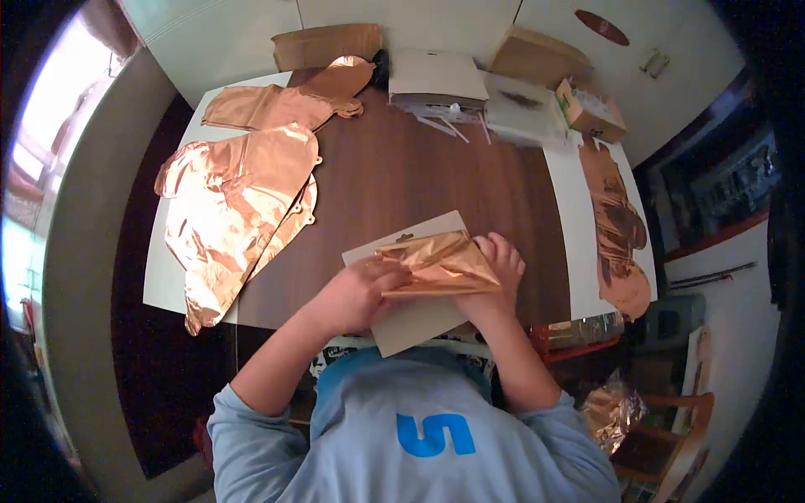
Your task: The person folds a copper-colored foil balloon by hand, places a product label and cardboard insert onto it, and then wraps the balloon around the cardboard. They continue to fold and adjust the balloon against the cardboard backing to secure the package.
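Note:
A folded copper-coloured foil balloon (440, 261) lies across a pale card sheet (411, 329) with a hanging slot, at the table's near edge. The fingers of my left hand (362, 291) are bent over the foil's left end, their tips on its surface. At the other end, my right hand (498, 272) is closed around the foil's right edge, with the thumb side partly hidden beneath it. The card sits tilted under the foil, and its upper and lower corners stick out.
Flat copper foil balloons (243, 184) are spread along the table's left side, and more foil pieces (616, 226) lie along the right. At the back stand a white box (436, 75), clear plastic bags (524, 109) and a small carton (591, 113). A wooden chair (683, 436) stands at lower right.

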A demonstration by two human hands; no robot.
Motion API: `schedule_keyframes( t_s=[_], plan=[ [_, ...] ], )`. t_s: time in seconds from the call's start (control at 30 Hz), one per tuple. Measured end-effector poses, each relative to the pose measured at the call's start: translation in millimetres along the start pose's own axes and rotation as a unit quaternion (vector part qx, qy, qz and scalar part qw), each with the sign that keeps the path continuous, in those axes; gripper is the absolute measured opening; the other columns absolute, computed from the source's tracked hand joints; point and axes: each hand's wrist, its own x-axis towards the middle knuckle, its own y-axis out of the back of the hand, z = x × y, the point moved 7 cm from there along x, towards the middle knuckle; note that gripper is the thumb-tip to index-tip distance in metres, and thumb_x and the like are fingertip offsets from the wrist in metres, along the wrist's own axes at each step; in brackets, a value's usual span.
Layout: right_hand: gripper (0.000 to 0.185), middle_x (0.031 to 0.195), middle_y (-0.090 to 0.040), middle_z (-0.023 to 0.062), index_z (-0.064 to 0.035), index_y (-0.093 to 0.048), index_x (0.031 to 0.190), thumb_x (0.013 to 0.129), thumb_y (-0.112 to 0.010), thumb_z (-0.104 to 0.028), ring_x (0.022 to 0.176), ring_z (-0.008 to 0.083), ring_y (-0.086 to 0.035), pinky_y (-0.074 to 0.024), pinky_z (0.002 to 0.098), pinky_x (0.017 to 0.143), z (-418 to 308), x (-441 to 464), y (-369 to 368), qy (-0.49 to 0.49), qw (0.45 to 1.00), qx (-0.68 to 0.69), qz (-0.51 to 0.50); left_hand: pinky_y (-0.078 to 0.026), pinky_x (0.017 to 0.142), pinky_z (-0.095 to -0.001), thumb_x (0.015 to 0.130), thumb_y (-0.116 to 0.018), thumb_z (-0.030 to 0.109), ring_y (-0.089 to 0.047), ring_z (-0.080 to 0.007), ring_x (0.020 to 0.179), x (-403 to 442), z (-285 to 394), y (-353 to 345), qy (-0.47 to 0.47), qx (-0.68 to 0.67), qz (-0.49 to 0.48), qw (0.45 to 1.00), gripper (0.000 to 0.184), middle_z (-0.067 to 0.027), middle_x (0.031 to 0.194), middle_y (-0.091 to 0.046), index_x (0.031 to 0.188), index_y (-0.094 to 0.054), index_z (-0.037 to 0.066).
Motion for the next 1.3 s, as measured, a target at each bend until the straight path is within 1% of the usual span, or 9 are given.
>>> schedule_keyframes(
  t_s=[0.13,0.23,0.37,0.5,0.67,0.9,1.0,1.17,1.3],
  plan=[
    [0.048,0.136,-0.049,0.0167,-0.0069,-0.062,0.116,0.077,-0.078,-0.03,0.127,0.0385,-0.044,-0.035,0.0541,0.106,21.2,-2.8,24.8,0.081,0.995,0.035,0.043,-0.045,0.106,-0.0494,0.074,-0.07,0.013,-0.059,-0.0357,0.12,-5.8,-4.8,-7.8,0.0,0.004,0.007,1.0,0.046,-0.0151,0.125,-0.064,0.119,-0.062,0.006],
    [0.038,0.133,-0.055,0.0165,-0.0061,-0.063,0.117,0.084,-0.072,-0.023,0.122,0.0385,-0.051,-0.0406,0.0504,0.103,56.4,23.2,28.2,0.073,0.988,0.133,-0.023,-0.044,0.106,-0.0487,0.072,-0.071,0.014,-0.061,-0.0309,0.118,-4.2,6.2,-4.5,-0.009,0.053,0.008,0.999,0.047,-0.0144,0.122,-0.066,0.117,-0.063,0.005],
    [0.021,0.102,-0.069,0.0176,-0.0031,-0.069,0.105,0.09,-0.066,-0.018,0.093,0.034,-0.067,-0.0524,0.0418,0.084,63.1,116.9,30.2,0.097,0.969,0.228,-0.021,-0.046,0.105,-0.0479,0.073,-0.069,0.015,-0.061,-0.031,0.118,-3.8,10.7,-7.4,-0.026,0.106,0.009,0.994,0.044,-0.0147,0.121,-0.066,0.116,-0.064,0.004],
    [0.024,0.09,-0.07,0.0203,-0.0051,-0.073,0.095,0.089,-0.062,-0.026,0.083,0.036,-0.069,-0.0541,0.0431,0.074,75.0,232.1,-23.3,0.02,0.983,0.179,0.021,-0.046,0.105,-0.0475,0.075,-0.068,0.016,-0.062,-0.0302,0.118,-4.2,11.4,-10.0,-0.023,0.12,0.018,0.992,0.04,-0.015,0.12,-0.067,0.114,-0.064,0.004],
    [0.031,0.105,-0.071,0.0185,-0.0043,-0.074,0.099,0.082,-0.067,-0.029,0.097,0.0356,-0.069,-0.0556,0.0453,0.082,81.3,315.2,-86.4,-0.176,0.981,0.049,-0.058,-0.046,0.105,-0.047,0.078,-0.068,0.018,-0.062,-0.03,0.118,-3.5,11.3,-8.8,-0.016,0.109,0.014,0.994,0.038,-0.0142,0.118,-0.067,0.114,-0.064,0.004],
    [0.033,0.112,-0.071,0.0172,-0.0061,-0.072,0.106,0.08,-0.071,-0.026,0.106,0.0347,-0.068,-0.0558,0.0431,0.087,66.3,310.2,-93.9,-0.234,0.968,0.004,-0.095,-0.043,0.109,-0.0481,0.08,-0.063,0.019,-0.058,-0.0334,0.124,-6.8,8.6,-12.5,-0.004,0.092,0.0,0.996,0.047,-0.0158,0.127,-0.063,0.123,-0.062,0.003],
    [0.029,0.1,-0.074,0.0135,-0.0034,-0.076,0.093,0.078,-0.076,-0.028,0.089,0.0292,-0.071,-0.0559,0.041,0.075,77.8,314.1,-93.9,-0.208,0.978,0.017,-0.027,-0.043,0.108,-0.0486,0.079,-0.064,0.019,-0.057,-0.0339,0.124,-5.3,7.4,-11.8,-0.008,0.091,-0.006,0.996,0.047,-0.0157,0.127,-0.063,0.124,-0.062,0.003],
    [0.023,0.078,-0.066,0.0018,-0.0046,-0.07,0.095,0.085,-0.074,-0.025,0.065,0.0078,-0.054,-0.0434,0.0267,0.055,74.5,249.1,-25.0,-0.094,0.881,0.457,-0.075,-0.046,0.105,-0.0479,0.075,-0.072,0.019,-0.061,-0.032,0.118,-3.6,8.6,-6.3,-0.026,0.094,0.035,0.995,0.043,-0.0149,0.119,-0.066,0.114,-0.063,0.004],
    [0.018,0.075,-0.063,-0.0011,-0.0055,-0.069,0.092,0.088,-0.072,-0.023,0.061,0.0017,-0.049,-0.0361,0.0179,0.052,85.5,139.4,44.3,-0.128,0.834,0.511,-0.166,-0.046,0.105,-0.048,0.078,-0.071,0.016,-0.062,-0.0342,0.116,-0.4,4.3,0.5,0.0,0.001,0.025,1.0,0.036,-0.0168,0.119,-0.065,0.11,-0.063,0.002]
  ],
)
